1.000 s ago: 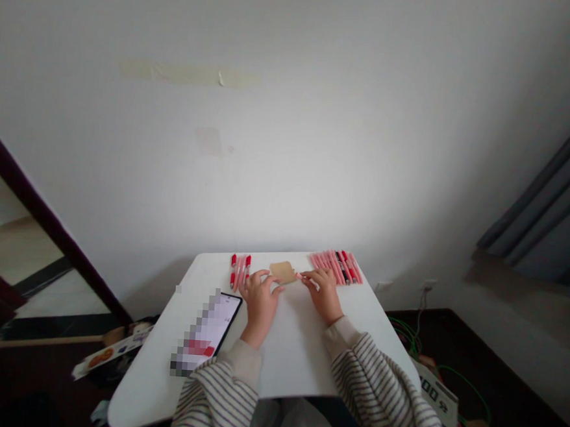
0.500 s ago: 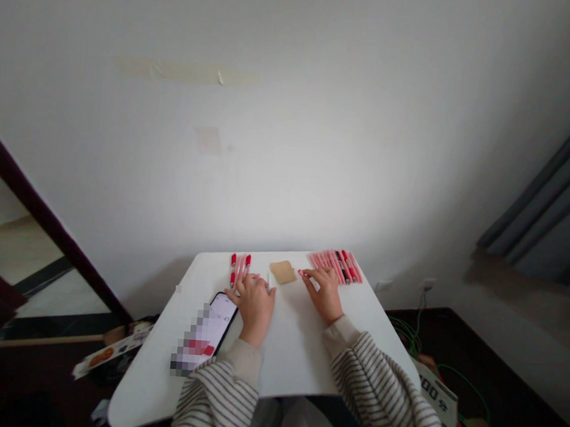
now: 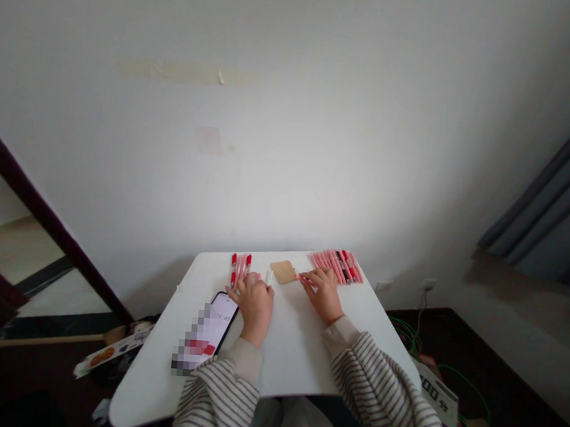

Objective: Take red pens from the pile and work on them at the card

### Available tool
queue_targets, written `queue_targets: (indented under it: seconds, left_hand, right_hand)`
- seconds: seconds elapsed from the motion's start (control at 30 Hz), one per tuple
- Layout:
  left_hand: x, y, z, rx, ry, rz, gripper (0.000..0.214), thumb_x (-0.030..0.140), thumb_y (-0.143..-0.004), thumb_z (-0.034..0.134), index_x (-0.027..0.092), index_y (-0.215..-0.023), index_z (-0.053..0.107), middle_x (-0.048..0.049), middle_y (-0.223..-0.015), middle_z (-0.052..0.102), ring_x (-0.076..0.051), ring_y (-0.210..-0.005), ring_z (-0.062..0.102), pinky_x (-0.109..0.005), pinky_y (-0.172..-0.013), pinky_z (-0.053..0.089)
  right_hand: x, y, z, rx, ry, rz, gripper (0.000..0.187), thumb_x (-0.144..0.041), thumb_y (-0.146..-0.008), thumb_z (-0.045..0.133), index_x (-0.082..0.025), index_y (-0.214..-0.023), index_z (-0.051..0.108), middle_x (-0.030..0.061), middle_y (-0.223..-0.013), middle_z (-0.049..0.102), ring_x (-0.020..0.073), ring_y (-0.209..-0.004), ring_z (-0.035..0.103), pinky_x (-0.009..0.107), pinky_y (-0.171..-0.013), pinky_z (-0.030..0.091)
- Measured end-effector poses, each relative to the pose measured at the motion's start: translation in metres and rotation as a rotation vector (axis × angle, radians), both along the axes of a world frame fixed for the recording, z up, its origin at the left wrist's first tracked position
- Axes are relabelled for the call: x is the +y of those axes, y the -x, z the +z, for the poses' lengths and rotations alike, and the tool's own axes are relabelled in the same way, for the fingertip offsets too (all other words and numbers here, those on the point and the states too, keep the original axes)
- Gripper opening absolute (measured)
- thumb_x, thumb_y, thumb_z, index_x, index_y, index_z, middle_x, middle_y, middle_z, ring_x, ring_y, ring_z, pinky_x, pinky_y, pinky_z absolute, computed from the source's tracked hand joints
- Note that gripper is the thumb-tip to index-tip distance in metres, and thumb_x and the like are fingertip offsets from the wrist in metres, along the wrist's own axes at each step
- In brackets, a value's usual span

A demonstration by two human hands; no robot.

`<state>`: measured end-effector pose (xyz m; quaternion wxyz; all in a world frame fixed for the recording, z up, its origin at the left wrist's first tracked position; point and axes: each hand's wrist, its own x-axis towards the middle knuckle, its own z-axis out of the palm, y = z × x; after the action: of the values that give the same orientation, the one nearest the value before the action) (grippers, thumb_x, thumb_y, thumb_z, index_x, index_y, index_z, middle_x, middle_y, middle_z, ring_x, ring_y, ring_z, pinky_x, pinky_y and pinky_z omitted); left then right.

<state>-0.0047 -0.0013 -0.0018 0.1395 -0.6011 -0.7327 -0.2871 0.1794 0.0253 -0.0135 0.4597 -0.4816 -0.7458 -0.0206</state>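
My right hand (image 3: 325, 294) pinches a slim pink piece (image 3: 299, 277) between thumb and fingertips, its tip at the right edge of a tan square pad (image 3: 283, 271). Just right of it lies a row of pink, red and black pens (image 3: 337, 266). My left hand (image 3: 255, 302) rests low over the table with curled fingers, beside a smaller group of pink and red pens (image 3: 241, 269). A bit of pink shows at its fingertips, but I cannot make out what they hold. A short white stick (image 3: 269, 277) lies between this hand and the pad.
A phone (image 3: 208, 328) with a lit, partly blurred screen lies left of my left forearm on the white table (image 3: 293, 370). The wall stands behind the table's far edge. Green cables (image 3: 406, 332) and a printed box (image 3: 436, 393) are on the floor at right.
The pink piece in my right hand now shows more of its length and reaches the pad. My left fingers have shifted slightly, and more of the white stick is visible.
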Motion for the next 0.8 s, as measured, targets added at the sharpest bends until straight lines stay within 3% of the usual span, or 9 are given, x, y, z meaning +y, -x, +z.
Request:
queue_targets:
  seconds: [0.3, 0.8]
  left_hand:
    - [0.004, -0.001, 0.005, -0.102, -0.045, -0.224, 0.013, 0.026, -0.082, 0.060, 0.024, -0.080, 0.073, -0.0066, -0.129, 0.059, -0.031, -0.125, 0.044, -0.058, -0.109, 0.028]
    - [0.000, -0.003, 0.010, 0.104, -0.038, -0.376, 0.024, 0.021, -0.088, 0.048, 0.023, -0.079, 0.070, -0.0070, -0.134, 0.055, -0.029, -0.127, 0.042, -0.066, -0.113, 0.015]
  right_hand:
    - [0.003, -0.003, -0.004, -0.040, -0.031, -0.136, 0.017, -0.033, -0.092, 0.058, -0.030, -0.100, 0.073, 0.0055, -0.093, 0.065, 0.0240, -0.099, 0.047, 0.041, -0.090, 0.033]
    - [0.003, -0.003, -0.004, -0.153, -0.069, -0.102, 0.014, -0.030, -0.089, 0.063, -0.036, -0.095, 0.074, 0.0042, -0.097, 0.064, 0.0251, -0.102, 0.045, 0.045, -0.094, 0.029]
